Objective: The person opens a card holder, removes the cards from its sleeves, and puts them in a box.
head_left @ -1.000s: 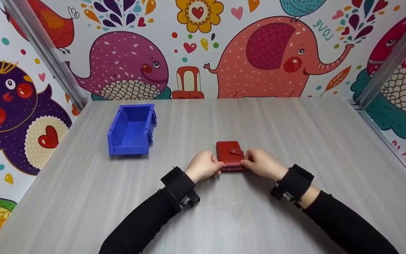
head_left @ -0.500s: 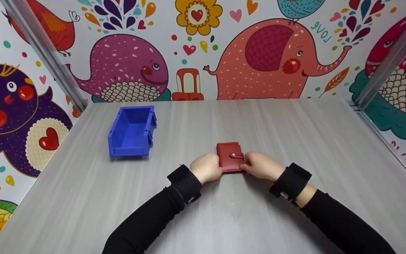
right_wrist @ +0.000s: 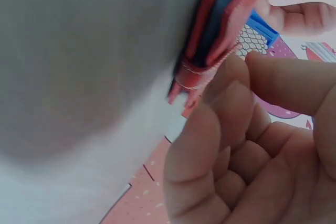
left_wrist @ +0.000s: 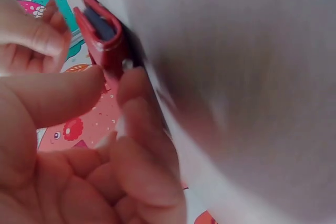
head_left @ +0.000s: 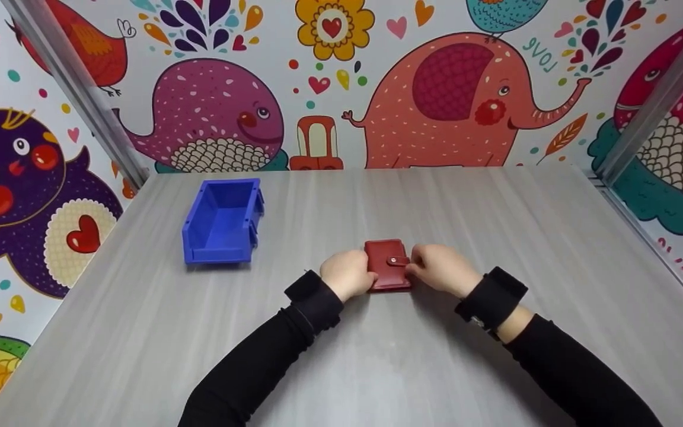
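Observation:
A small red wallet with a snap strap across its front lies on the table. My left hand pinches its left edge, thumb on the front cover. In the left wrist view the wallet shows between the thumb and curled fingers. Beside the right edge, near the strap, is my right hand, its fingers loosely curled. The left wrist view shows a small gap between the right hand and the wallet. In the right wrist view, the fingers partly hide the strap.
A blue open-front bin stands at the left rear of the grey table. Printed cartoon panels rise behind and at both sides, with metal posts at the corners. Black cuffs are round both wrists.
The strap's snap button has come into view and the wallet's front edge looks flatter. My left hand has shifted slightly right and up; my right hand has drawn a little upward from the edge.

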`<state>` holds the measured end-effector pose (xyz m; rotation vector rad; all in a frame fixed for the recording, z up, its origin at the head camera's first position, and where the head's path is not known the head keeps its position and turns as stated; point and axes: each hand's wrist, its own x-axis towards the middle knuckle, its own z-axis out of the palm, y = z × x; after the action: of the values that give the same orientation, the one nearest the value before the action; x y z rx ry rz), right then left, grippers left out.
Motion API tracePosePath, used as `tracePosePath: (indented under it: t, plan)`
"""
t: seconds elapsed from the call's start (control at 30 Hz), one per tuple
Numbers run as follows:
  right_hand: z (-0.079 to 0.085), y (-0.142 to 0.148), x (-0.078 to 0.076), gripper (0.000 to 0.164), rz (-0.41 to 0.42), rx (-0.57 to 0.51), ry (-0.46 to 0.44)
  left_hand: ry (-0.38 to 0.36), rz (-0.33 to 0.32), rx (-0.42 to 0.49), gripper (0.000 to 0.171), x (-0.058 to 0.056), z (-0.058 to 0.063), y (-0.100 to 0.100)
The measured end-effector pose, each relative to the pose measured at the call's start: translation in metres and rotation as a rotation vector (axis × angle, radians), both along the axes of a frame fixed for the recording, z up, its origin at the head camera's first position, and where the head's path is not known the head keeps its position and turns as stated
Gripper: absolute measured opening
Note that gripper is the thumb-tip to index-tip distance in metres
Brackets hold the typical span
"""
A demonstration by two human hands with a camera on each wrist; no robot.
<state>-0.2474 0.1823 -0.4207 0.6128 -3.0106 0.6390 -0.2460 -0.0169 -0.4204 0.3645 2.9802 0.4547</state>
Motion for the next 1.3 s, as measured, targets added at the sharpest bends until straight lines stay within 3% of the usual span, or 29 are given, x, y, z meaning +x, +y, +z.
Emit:
tracePosePath:
  t: [0.2, 0.47, 0.8, 1.07, 1.3]
  plan:
    - [0.005, -0.013, -0.005, 0.022, -0.006, 0.036, 0.102, -0.009, -0.010, 0.008, 0.024, -0.001, 0.001, 0.002]
    - [0.003, -0.032, -0.011, 0.025, 0.026, 0.123, 0.135, -0.025, -0.024, 0.016, 0.020, -0.004, 0.001, 0.001]
    - [-0.001, -0.040, -0.015, 0.030, 0.009, 0.210, 0.129, -0.035, -0.037, 0.034, 0.017, -0.004, -0.001, 0.000]
    - [-0.003, -0.041, -0.015, 0.022, -0.007, 0.262, 0.134, -0.031, -0.047, 0.020, 0.016, -0.004, 0.000, 0.000]
    - [-0.004, -0.039, -0.016, 0.019, 0.034, 0.239, 0.118, -0.032, -0.053, 0.016, 0.014, -0.004, -0.001, 0.000]
